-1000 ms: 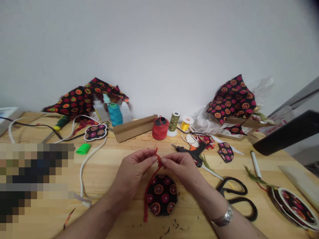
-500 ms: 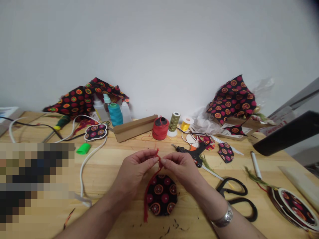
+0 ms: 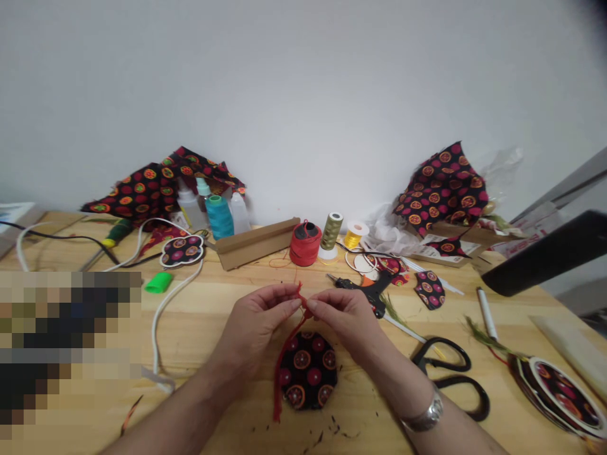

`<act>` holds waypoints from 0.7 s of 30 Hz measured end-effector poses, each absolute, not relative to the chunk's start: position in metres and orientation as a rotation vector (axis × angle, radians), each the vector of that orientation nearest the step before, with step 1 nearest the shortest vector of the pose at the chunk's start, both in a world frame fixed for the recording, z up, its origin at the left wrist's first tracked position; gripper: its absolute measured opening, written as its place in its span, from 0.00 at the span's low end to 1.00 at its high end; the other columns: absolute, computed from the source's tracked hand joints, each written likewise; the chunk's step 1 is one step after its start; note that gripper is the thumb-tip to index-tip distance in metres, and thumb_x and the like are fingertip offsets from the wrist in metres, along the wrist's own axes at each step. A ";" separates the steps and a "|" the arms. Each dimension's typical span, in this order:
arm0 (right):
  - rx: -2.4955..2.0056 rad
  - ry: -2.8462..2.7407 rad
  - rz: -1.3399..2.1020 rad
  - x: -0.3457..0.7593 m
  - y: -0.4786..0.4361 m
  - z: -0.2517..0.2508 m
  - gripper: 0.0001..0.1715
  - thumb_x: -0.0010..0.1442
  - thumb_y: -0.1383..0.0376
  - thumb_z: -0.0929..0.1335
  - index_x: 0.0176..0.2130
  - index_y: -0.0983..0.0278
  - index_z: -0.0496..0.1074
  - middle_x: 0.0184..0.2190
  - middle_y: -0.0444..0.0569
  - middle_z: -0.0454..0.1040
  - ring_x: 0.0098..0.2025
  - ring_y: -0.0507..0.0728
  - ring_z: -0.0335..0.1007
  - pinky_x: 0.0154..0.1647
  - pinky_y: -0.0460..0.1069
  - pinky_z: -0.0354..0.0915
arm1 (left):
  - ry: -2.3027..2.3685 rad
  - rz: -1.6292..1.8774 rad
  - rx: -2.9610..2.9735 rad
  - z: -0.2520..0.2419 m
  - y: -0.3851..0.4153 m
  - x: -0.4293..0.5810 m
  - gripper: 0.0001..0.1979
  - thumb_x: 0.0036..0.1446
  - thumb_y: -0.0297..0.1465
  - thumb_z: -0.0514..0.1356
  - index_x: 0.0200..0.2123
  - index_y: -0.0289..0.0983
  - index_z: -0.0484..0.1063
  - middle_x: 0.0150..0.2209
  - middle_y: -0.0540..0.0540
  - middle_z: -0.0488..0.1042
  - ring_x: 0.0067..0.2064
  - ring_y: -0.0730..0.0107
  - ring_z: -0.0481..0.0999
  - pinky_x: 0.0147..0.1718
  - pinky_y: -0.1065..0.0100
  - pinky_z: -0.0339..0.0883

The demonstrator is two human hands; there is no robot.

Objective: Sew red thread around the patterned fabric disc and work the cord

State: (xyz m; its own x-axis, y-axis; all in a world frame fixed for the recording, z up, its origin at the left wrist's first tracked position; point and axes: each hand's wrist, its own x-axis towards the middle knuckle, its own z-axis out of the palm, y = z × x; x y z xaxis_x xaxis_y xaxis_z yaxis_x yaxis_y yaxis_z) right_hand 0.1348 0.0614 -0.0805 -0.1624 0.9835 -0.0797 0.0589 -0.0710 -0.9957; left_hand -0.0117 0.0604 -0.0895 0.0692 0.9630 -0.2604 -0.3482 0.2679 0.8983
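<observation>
Above the middle of the wooden table, my left hand and my right hand meet fingertip to fingertip. Both pinch a red cord at its upper end. The cord hangs down past my left wrist towards the table. Just below my hands lies a round pad of black fabric with red and orange circles.
Black scissors lie right of my wrist, a black glue gun behind my right hand. Thread spools, red, olive, yellow and teal, stand at the back with glue bottles and patterned fabric. A white cord snakes left.
My fingertips have shifted slightly on the cord; otherwise the hands stay in the same place.
</observation>
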 end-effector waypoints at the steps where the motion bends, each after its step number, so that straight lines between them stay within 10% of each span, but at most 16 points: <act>1: -1.221 -1.333 1.363 0.135 0.061 -0.080 0.11 0.48 0.62 0.69 0.24 0.68 0.76 0.22 0.48 0.75 0.24 0.52 0.66 0.29 0.47 0.61 | 1.045 1.147 0.760 -0.089 0.060 -0.012 0.12 0.39 0.26 0.67 0.32 0.34 0.76 0.28 0.48 0.78 0.29 0.74 0.74 0.30 0.74 0.67; 21: -1.200 -1.320 1.329 0.135 0.061 -0.078 0.08 0.47 0.63 0.69 0.24 0.66 0.77 0.22 0.48 0.75 0.26 0.52 0.67 0.30 0.47 0.63 | 0.988 1.090 0.748 -0.092 0.059 -0.012 0.14 0.41 0.25 0.65 0.36 0.35 0.76 0.32 0.45 0.78 0.32 0.72 0.75 0.33 0.73 0.66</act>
State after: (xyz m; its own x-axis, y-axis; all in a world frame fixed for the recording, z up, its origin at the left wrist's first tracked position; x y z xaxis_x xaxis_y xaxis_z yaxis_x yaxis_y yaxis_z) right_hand 0.1348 0.0614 -0.0775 -0.1398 0.9890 -0.0474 0.0404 -0.0421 -0.9983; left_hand -0.0117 0.0593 -0.0922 0.1419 0.9514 -0.2734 -0.3656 0.3070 0.8787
